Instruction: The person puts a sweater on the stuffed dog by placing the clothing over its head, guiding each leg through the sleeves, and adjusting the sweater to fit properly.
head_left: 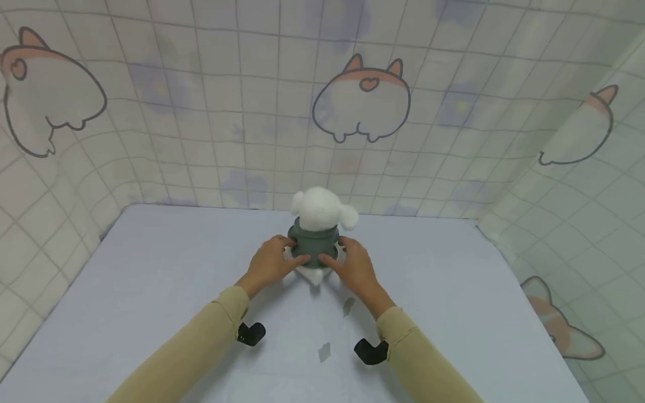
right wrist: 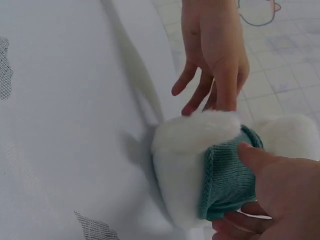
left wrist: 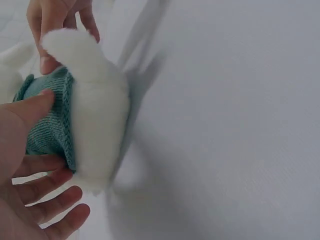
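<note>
A white plush toy (head_left: 318, 208) with floppy ears stands toward the back of the table, its back to me. It wears a green knitted sweater (right wrist: 231, 172), and a fluffy white tail (left wrist: 75, 50) sticks out below the hem. My left hand (head_left: 269, 261) grips its left side, thumb on the sweater's back and fingers round the flank near the hem. From the other side my right hand (head_left: 356, 267) holds it the same way, the two thumbs close together. The toy's face and front are hidden.
The toy stands on a white-covered table (head_left: 176, 291) with small grey patches (head_left: 325, 352) in front of it. Gridded cloth with corgi prints (head_left: 361, 106) hangs at the back and both sides. Black camera mounts (head_left: 372, 352) stick out below the sleeves.
</note>
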Tool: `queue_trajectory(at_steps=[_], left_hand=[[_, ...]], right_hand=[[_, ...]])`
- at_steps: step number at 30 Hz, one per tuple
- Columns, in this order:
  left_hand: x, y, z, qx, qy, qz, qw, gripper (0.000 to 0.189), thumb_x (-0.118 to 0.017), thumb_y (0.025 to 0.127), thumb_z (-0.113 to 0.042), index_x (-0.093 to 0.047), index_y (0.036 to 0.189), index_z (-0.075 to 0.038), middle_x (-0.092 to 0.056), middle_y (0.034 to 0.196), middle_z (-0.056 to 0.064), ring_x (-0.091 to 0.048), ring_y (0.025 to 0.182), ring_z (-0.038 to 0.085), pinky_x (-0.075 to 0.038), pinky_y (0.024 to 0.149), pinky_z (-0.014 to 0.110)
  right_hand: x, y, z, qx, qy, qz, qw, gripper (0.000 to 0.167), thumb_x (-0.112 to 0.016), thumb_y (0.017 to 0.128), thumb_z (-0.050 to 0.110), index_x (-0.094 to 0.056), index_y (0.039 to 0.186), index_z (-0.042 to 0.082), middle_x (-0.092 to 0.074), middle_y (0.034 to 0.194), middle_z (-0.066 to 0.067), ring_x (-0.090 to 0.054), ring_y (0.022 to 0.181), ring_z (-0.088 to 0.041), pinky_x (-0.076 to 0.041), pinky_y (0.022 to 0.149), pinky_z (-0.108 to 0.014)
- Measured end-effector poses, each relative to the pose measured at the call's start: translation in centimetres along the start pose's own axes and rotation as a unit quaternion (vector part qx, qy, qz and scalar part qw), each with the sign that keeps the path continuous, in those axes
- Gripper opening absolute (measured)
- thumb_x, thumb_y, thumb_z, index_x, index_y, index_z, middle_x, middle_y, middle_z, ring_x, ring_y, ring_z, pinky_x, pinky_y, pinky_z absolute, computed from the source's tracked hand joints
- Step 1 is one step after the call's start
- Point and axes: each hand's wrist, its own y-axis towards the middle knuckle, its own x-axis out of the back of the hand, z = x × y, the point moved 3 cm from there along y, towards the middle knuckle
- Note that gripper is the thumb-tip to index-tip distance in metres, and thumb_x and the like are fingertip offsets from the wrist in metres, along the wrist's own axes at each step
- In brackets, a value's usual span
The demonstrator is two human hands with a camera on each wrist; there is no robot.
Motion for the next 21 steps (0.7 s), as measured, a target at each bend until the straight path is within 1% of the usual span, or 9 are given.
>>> queue_trajectory(at_steps=[2, 4, 6, 8, 13, 17, 21], left_hand=[[0.1, 0.2, 0.2, 0.002, -0.037, -0.010, 0.9993, 0.053, -0.061, 0.091, -0.050, -0.063, 0.124, -0.008, -0.064, 0.126, 0.010, -0.060, 0.114, 0.029, -0.052, 0.091, 0.046], [0.1, 0.5, 0.2, -0.003, -0.068, -0.016, 0.9975, 0.047, -0.055, 0.096, -0.045, -0.063, 0.125, -0.009, -0.066, 0.125, 0.009, -0.061, 0.112, 0.029, -0.051, 0.091, 0.046], [0.1, 0.8, 0.2, -0.011, -0.090, -0.017, 0.9958, 0.043, -0.051, 0.099, -0.039, -0.062, 0.127, -0.009, -0.066, 0.124, 0.010, -0.061, 0.114, 0.029, -0.050, 0.094, 0.047], [0.0, 0.9, 0.1, -0.016, -0.102, -0.015, 0.9946, 0.040, -0.048, 0.101, -0.033, -0.061, 0.129, -0.008, -0.067, 0.124, 0.012, -0.060, 0.117, 0.030, -0.048, 0.098, 0.049], [0.0, 0.7, -0.8, -0.025, -0.124, -0.012, 0.9919, 0.034, -0.045, 0.099, -0.019, -0.062, 0.125, -0.005, -0.065, 0.126, 0.014, -0.053, 0.127, 0.033, -0.041, 0.107, 0.051], [-0.3, 0.4, -1.7, -0.050, -0.125, -0.010, 0.9909, 0.037, -0.042, 0.094, -0.009, -0.062, 0.125, -0.005, -0.063, 0.129, 0.012, -0.052, 0.129, 0.031, -0.040, 0.110, 0.047], [-0.5, 0.0, -2.5, -0.073, -0.116, -0.009, 0.9906, 0.040, -0.042, 0.093, -0.006, -0.061, 0.128, -0.006, -0.063, 0.131, 0.010, -0.052, 0.130, 0.028, -0.040, 0.110, 0.044]], right_hand=[[0.0, 0.1, 0.2, 0.005, 0.043, -0.011, 0.9990, 0.060, -0.071, 0.086, 0.041, -0.056, 0.131, 0.005, -0.062, 0.128, -0.013, -0.061, 0.115, -0.029, -0.051, 0.096, -0.045], [-0.1, 0.2, 0.3, 0.001, 0.078, -0.013, 0.9968, 0.056, -0.070, 0.087, 0.040, -0.057, 0.129, 0.006, -0.064, 0.126, -0.011, -0.063, 0.111, -0.027, -0.053, 0.095, -0.041], [-0.3, 0.2, 0.3, -0.013, 0.104, -0.007, 0.9944, 0.056, -0.070, 0.087, 0.040, -0.057, 0.130, 0.006, -0.064, 0.126, -0.011, -0.064, 0.112, -0.026, -0.053, 0.095, -0.040], [-0.4, 0.2, 0.4, -0.029, 0.118, -0.001, 0.9926, 0.060, -0.070, 0.087, 0.041, -0.054, 0.133, 0.005, -0.063, 0.128, -0.012, -0.063, 0.114, -0.026, -0.053, 0.096, -0.039], [-0.6, 0.1, 0.4, -0.052, 0.127, -0.001, 0.9905, 0.070, -0.070, 0.086, 0.044, -0.046, 0.138, 0.003, -0.058, 0.134, -0.015, -0.059, 0.120, -0.028, -0.050, 0.099, -0.043], [-0.5, 0.2, 0.1, -0.064, 0.120, -0.025, 0.9904, 0.074, -0.071, 0.085, 0.047, -0.045, 0.137, 0.002, -0.057, 0.134, -0.016, -0.057, 0.122, -0.029, -0.048, 0.101, -0.046], [-0.3, 0.4, -0.2, -0.066, 0.120, -0.048, 0.9894, 0.080, -0.074, 0.081, 0.047, -0.043, 0.138, 0.000, -0.055, 0.137, -0.019, -0.053, 0.127, -0.031, -0.044, 0.105, -0.048]])
